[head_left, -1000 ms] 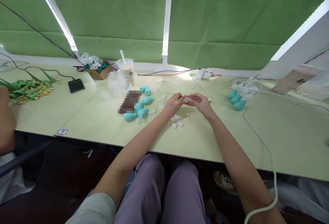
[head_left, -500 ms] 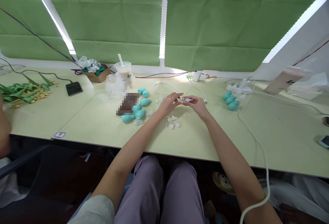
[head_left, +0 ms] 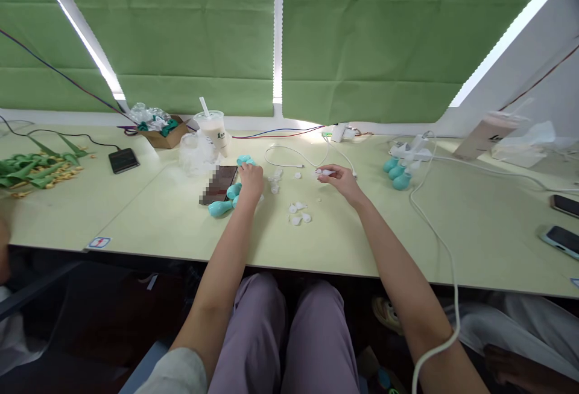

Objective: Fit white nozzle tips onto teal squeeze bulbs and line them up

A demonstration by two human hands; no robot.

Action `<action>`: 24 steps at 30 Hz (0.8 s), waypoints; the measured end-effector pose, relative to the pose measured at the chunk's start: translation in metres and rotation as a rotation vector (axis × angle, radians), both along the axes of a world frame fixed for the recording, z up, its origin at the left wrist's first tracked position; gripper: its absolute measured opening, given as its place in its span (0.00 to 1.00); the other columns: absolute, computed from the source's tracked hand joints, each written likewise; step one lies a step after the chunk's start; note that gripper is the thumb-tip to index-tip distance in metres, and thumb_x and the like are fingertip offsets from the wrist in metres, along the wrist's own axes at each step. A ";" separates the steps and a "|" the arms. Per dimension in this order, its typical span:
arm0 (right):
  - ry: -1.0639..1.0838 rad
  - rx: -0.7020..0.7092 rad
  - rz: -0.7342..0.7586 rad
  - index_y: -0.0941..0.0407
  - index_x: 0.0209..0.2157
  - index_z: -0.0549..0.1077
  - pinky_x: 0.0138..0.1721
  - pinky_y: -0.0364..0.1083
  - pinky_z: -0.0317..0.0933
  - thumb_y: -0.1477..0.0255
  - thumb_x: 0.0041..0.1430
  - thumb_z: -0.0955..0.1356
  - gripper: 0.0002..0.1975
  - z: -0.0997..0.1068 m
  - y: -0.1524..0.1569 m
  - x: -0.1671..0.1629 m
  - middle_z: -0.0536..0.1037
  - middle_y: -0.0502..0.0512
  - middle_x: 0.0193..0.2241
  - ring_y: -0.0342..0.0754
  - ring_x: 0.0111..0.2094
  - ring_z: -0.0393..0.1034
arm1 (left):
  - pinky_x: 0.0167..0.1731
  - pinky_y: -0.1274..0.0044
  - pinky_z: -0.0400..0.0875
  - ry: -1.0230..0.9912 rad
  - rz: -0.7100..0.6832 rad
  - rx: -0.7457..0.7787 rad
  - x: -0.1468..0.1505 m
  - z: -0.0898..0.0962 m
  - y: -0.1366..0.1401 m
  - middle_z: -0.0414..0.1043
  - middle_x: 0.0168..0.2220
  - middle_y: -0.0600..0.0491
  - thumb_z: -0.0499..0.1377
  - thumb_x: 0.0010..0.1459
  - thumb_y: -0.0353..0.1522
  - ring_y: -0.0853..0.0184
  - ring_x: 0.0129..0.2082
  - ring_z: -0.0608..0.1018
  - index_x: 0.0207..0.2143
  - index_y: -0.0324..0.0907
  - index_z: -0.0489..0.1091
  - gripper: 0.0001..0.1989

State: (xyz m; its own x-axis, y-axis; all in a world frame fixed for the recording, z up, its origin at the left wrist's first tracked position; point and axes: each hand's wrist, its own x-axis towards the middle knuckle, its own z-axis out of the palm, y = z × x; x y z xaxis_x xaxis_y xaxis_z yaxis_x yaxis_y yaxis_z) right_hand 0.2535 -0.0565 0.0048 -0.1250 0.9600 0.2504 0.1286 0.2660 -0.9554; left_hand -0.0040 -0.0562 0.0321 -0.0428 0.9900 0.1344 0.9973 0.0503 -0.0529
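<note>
My left hand (head_left: 251, 180) is over a group of turquoise vase-shaped pieces left of centre, fingers bent downward. Its fingertips and whatever lies under them are hidden. A turquoise piece (head_left: 245, 159) shows just beyond the fingers, and another turquoise piece (head_left: 220, 209) lies nearer to me. My right hand (head_left: 342, 180) pinches a small white plastic part (head_left: 324, 172) between thumb and fingers, slightly above the table. Between the hands, several small white drop-shaped parts (head_left: 297, 220) are scattered. Some translucent pieces (head_left: 274, 183) lie just right of my left hand.
A dark, partly pixelated object (head_left: 221, 184) lies beside the turquoise pieces. Behind stand a drink cup (head_left: 212, 128), a plastic bag (head_left: 197, 154) and a small box (head_left: 163, 137). Turquoise bulbs (head_left: 401, 181) sit at right. A white cable (head_left: 436, 231) crosses my right forearm.
My left hand has left my right hand and moved left to the turquoise pieces. My right hand stays near the same spot, still holding the white part. The view has shifted slightly.
</note>
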 end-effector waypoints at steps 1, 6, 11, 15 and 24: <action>0.002 0.001 0.000 0.55 0.36 0.78 0.42 0.50 0.69 0.59 0.40 0.75 0.21 -0.001 0.001 0.000 0.77 0.53 0.33 0.47 0.34 0.72 | 0.46 0.60 0.59 -0.008 0.031 0.009 -0.001 0.000 0.001 0.69 0.45 0.34 0.48 0.49 0.20 0.48 0.50 0.67 0.41 0.32 0.72 0.18; 0.013 0.016 -0.011 0.55 0.36 0.78 0.41 0.50 0.69 0.59 0.39 0.75 0.21 -0.003 0.003 0.002 0.77 0.53 0.32 0.46 0.33 0.71 | 0.48 0.57 0.60 -0.215 -0.064 0.148 -0.006 -0.004 0.009 0.67 0.47 0.38 0.49 0.52 0.21 0.51 0.48 0.69 0.40 0.38 0.71 0.16; 0.019 0.050 -0.012 0.55 0.35 0.77 0.40 0.49 0.70 0.59 0.41 0.74 0.20 0.001 0.001 -0.002 0.77 0.53 0.33 0.46 0.33 0.72 | 0.40 0.74 0.68 -0.739 -0.550 0.199 0.015 -0.011 0.018 0.72 0.37 0.51 0.55 0.53 0.25 0.67 0.37 0.74 0.43 0.43 0.68 0.14; 0.013 0.084 0.007 0.56 0.35 0.76 0.41 0.48 0.69 0.59 0.41 0.74 0.20 0.004 -0.002 -0.006 0.77 0.54 0.35 0.46 0.34 0.71 | 0.43 0.72 0.69 -0.811 -0.680 0.168 0.043 -0.018 0.013 0.73 0.38 0.50 0.63 0.49 0.33 0.66 0.39 0.74 0.42 0.42 0.71 0.16; -0.044 0.147 0.034 0.55 0.34 0.74 0.40 0.47 0.69 0.60 0.43 0.73 0.17 0.002 -0.003 -0.008 0.76 0.53 0.35 0.47 0.37 0.71 | 0.39 0.75 0.67 -0.688 -0.791 0.163 0.053 -0.023 0.006 0.72 0.37 0.50 0.56 0.57 0.37 0.66 0.37 0.74 0.40 0.41 0.71 0.12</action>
State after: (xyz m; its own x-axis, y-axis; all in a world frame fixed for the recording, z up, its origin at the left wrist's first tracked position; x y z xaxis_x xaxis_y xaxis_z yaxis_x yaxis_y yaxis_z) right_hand 0.2456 -0.0599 0.0070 -0.1711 0.9084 0.3816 0.1580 0.4075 -0.8994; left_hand 0.0490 -0.0506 0.0092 0.4885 0.7414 0.4601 0.5622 -0.6707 0.4839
